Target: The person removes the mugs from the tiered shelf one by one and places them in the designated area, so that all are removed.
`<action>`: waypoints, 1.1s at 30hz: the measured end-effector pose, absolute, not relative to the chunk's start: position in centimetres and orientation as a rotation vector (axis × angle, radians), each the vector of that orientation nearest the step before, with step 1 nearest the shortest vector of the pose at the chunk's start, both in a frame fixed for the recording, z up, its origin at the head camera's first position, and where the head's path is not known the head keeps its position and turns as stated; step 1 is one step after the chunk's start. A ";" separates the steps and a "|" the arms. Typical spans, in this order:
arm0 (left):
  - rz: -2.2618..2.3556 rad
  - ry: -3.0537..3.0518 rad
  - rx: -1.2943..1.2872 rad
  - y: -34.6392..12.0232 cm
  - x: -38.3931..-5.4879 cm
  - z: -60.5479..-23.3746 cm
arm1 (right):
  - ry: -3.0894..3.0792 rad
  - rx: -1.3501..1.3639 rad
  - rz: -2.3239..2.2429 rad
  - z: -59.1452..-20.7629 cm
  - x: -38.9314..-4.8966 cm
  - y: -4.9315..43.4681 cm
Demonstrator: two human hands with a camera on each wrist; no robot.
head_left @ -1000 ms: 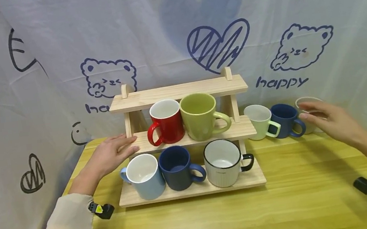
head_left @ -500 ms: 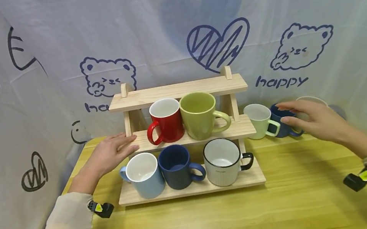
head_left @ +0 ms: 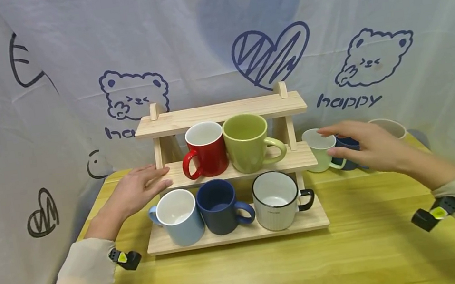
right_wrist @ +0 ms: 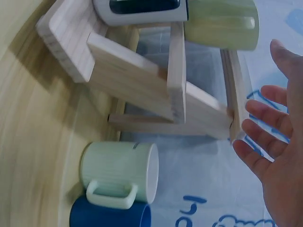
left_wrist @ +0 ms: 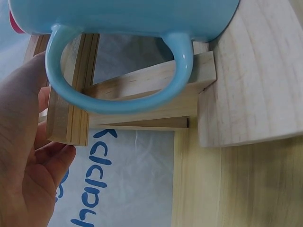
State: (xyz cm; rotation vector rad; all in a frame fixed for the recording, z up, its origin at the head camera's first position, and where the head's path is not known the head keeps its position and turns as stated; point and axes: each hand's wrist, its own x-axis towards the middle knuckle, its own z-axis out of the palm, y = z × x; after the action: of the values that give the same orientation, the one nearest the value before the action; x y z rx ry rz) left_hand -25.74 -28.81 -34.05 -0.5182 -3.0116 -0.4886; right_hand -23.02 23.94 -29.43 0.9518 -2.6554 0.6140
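My left hand (head_left: 132, 193) holds the left end of the middle board of a wooden tiered rack (head_left: 221, 114); the left wrist view shows its fingers around that board end. My right hand (head_left: 370, 147) is held over the mugs at the rack's right, fingers apart and grasping nothing. Nearest its fingertips in the head view is a pale green mug (head_left: 317, 153). A dark blue mug (head_left: 347, 142) stands beside it, partly hidden by the hand. Behind the hand, the rim of an off-white mug (head_left: 391, 127) shows.
On the middle tier stand a red mug (head_left: 207, 152) and an olive green mug (head_left: 247, 146). The bottom tier bears a light blue mug (head_left: 182, 222), a navy mug (head_left: 219, 212) and a white black-rimmed mug (head_left: 277, 207). A printed cloth (head_left: 212, 29) hangs behind the yellow wooden table (head_left: 245, 274).
My right hand has moved left, from over the off-white mug past the dark blue mug to the pale green one. The left hand and the mugs have stayed in place.
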 end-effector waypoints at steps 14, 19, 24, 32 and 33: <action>-0.488 -2.992 -0.534 -28.9 -25.7 -34.1 | -2.738 1.025 0.662 -28.1 -23.0 21.5; -0.488 -2.996 -0.533 -28.9 -25.7 -34.1 | -2.733 1.049 0.668 -28.0 -23.0 20.9; -0.482 -2.993 -0.530 -28.9 -25.7 -34.2 | -2.735 1.062 0.685 -27.6 -23.2 19.9; -0.487 -2.993 -0.527 -28.9 -25.7 -34.2 | -2.789 1.009 0.732 -27.2 -23.4 17.8; -0.486 -2.993 -0.528 -28.9 -25.7 -34.2 | -2.794 1.005 0.736 -27.2 -23.4 17.6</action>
State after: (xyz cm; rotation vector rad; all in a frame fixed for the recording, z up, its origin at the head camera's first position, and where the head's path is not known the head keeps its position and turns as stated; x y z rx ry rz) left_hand -25.70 -28.89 -34.17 -0.5278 -2.9927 -0.4863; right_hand -23.39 17.58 -27.22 1.0051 -2.7940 0.7362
